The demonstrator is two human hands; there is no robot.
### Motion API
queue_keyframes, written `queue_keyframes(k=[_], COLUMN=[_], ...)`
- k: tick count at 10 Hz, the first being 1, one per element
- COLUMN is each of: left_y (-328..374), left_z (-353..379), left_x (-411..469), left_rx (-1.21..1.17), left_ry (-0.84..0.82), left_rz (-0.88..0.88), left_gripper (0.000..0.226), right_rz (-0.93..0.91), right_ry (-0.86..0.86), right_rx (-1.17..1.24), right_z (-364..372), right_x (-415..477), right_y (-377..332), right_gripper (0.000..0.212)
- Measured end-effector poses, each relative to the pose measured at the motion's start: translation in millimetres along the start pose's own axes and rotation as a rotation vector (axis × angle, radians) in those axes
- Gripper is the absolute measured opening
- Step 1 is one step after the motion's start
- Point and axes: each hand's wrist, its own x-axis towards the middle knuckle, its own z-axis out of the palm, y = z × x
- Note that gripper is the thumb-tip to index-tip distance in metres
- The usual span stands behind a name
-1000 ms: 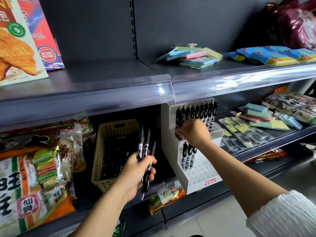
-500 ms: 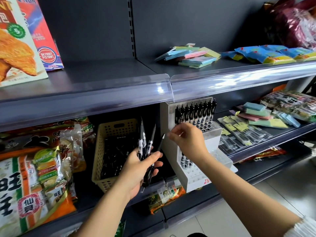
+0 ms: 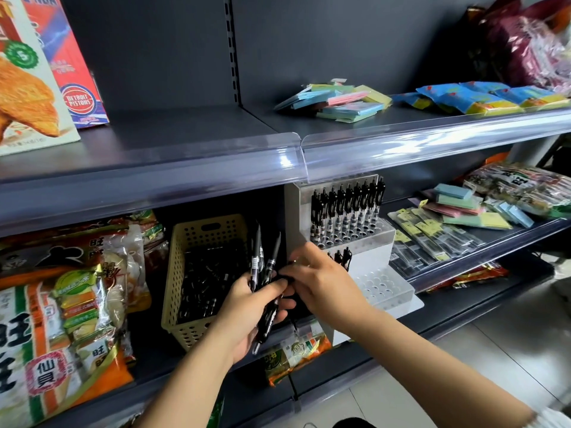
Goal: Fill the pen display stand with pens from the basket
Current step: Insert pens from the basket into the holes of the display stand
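Between the basket and the stand, my left hand [image 3: 247, 307] grips a bunch of black pens [image 3: 268, 267], tips pointing up and a few splayed apart. My right hand [image 3: 324, 288] is pressed up against it, its fingertips curled onto the bunch and pinching one pen there. Just right of my hands stands the white pen display stand [image 3: 370, 261] on the middle shelf [image 3: 482, 257]. Its top step holds a full row of pens [image 3: 346, 208] standing upright, and a few more [image 3: 341, 257] stand on the step below, partly hidden by my right hand. The lowest step shows bare holes. Left of my hands sits the cream perforated basket [image 3: 197, 233], with loose black pens [image 3: 207, 279] heaped inside. Snack bags [image 3: 61, 304] crowd the shelf beyond the basket. On the stand's other side lie flat stationery packets [image 3: 432, 239] and pastel sticky-note pads [image 3: 463, 205]. More pads [image 3: 340, 101] lie on the upper shelf [image 3: 185, 128].
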Motion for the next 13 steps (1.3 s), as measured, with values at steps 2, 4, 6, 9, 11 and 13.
queue_keyframes(k=[2, 4, 6, 9, 11, 13], left_y=[-3, -8, -9, -12, -13, -14], left_z=[2, -5, -5, -8, -10, -12], left_x=[2, 6, 9, 13, 17, 17], left_rx=[-0.058, 0.055, 0.084, 0.076, 0.074, 0.070], left_ry=[-0.028, -0.002, -0.001, 0.005, 0.009, 0.012], left_rz=[-0.068, -0.010, 0.020, 0.024, 0.024, 0.019], left_gripper=[0.004, 0.018, 0.017, 0.012, 0.013, 0.014], right_rz=[0.031, 0.484, 0.746, 0.730, 0.731, 0.719], right_ry=[-0.037, 0.180, 0.243, 0.114, -0.052, -0.142], right_rx=[0.005, 0.214, 0.425, 0.207, 0.094, 0.011], right_z=[-7, -26, -31, -24, -18, -18], right_x=[0, 14, 27, 41, 46, 46], right_y=[17, 40, 60, 75, 82, 80], right_gripper=[0.015, 0.025, 0.003, 0.026, 0.020, 0.024])
